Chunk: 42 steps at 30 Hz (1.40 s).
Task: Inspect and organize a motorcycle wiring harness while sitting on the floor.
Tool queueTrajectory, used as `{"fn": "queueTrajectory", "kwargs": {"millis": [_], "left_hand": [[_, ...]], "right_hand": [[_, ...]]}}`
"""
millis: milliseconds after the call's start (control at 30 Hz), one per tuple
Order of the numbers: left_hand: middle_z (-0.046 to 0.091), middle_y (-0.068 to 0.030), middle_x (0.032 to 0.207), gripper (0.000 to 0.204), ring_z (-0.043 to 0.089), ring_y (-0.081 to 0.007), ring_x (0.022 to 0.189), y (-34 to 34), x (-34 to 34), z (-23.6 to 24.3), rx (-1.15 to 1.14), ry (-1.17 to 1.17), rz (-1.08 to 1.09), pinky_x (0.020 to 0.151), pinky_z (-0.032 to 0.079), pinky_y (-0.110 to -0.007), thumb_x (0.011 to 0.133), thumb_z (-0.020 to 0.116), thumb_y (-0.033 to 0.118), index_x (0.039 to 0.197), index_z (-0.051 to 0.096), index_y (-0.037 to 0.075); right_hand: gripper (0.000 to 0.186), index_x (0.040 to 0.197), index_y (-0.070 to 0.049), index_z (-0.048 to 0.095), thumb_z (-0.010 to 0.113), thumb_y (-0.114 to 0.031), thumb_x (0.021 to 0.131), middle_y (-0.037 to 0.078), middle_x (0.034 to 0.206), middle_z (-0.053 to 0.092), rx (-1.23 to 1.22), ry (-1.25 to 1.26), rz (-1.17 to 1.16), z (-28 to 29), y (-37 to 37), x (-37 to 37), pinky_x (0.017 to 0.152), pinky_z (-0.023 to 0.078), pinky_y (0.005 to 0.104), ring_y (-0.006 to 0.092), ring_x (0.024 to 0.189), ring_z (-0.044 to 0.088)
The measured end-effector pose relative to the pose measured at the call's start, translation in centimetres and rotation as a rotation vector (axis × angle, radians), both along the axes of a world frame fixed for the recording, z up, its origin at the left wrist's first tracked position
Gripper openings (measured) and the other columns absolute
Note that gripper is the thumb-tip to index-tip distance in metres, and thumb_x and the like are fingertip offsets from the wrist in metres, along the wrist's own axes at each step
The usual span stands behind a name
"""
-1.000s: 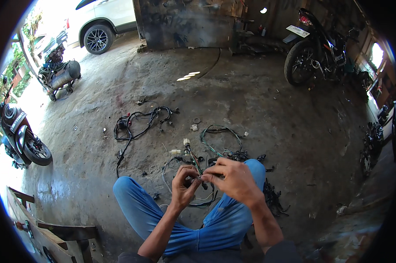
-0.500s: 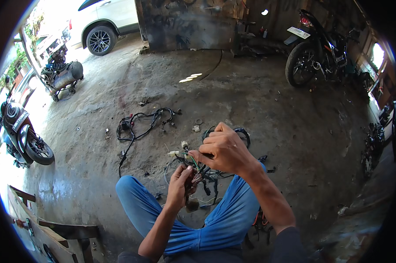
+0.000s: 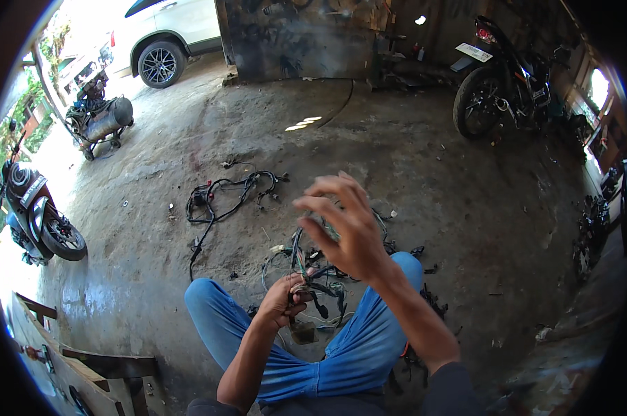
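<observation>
Between my knees, my left hand (image 3: 284,299) is closed around a bundle of a wiring harness (image 3: 318,295). Its dark, green and pale wires spread out above and to the right of the fingers. A pale connector (image 3: 277,248) hangs at the far side of the bundle. Below the hand dangles a flat brownish piece of tape or sheet (image 3: 303,333). My right hand (image 3: 345,229) is raised over the far part of the wires, fingers apart and slightly blurred. I see nothing held in it, and it hides some of the wires behind.
A second wiring harness (image 3: 216,187) lies on the concrete floor ahead to the left. Motorcycles stand at the left (image 3: 39,208) and far right (image 3: 497,83). An air compressor (image 3: 105,121) and a white car (image 3: 182,35) are farther back. A wooden bench (image 3: 105,364) is at near left.
My right hand has let go of the wires and opened, lifting slightly away. My left hand has turned and wraps the bundle, a little lower than before.
</observation>
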<state>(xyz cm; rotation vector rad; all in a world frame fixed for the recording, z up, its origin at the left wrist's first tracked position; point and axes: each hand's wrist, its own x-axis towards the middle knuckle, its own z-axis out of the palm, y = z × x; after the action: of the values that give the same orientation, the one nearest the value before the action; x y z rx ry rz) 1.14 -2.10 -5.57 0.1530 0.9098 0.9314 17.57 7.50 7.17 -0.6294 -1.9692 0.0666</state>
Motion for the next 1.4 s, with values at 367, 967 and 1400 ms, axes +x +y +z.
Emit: {"fn": "queueTrajectory", "kwargs": {"millis": [367,967,1400], "left_hand": [[0.05,0.0078,0.06,0.018,0.04,-0.0002,0.043,0.1,-0.7,-2.4,0.02,-0.129,-0.053,0.034,0.023,-0.017,0.106,0.049,0.017,0.105,0.064,0.006],[0.057,-0.002,0.082,0.019,0.048,-0.0064,0.057,-0.4,0.1,0.1,0.253,0.481,0.025,0.041,0.031,-0.023,0.101,0.056,0.015,0.116,0.048,0.005],[0.062,-0.0108,0.087,0.025,0.062,-0.0176,0.071,-0.6,2.4,-1.0,0.767,1.113,0.217,0.066,0.048,-0.03,0.102,0.062,0.018,0.097,0.065,-0.006]], "right_hand": [[0.023,0.111,0.0,0.074,0.073,-0.014,0.093,0.011,0.096,0.07,-0.832,0.256,-0.038,-11.0,-9.9,1.4,0.065,0.052,0.0292,0.0155,0.079,0.068],[0.024,0.107,-0.001,0.076,0.081,-0.007,0.084,0.005,0.102,0.062,-1.033,0.375,0.069,-13.0,-9.1,2.0,0.078,0.055,0.0294,0.0157,0.089,0.067],[0.014,0.097,0.002,0.069,0.073,-0.008,0.089,0.011,0.089,0.068,-0.878,0.22,-0.179,-11.8,-10.1,-0.1,0.07,0.052,0.0349,0.0245,0.077,0.067]]}}
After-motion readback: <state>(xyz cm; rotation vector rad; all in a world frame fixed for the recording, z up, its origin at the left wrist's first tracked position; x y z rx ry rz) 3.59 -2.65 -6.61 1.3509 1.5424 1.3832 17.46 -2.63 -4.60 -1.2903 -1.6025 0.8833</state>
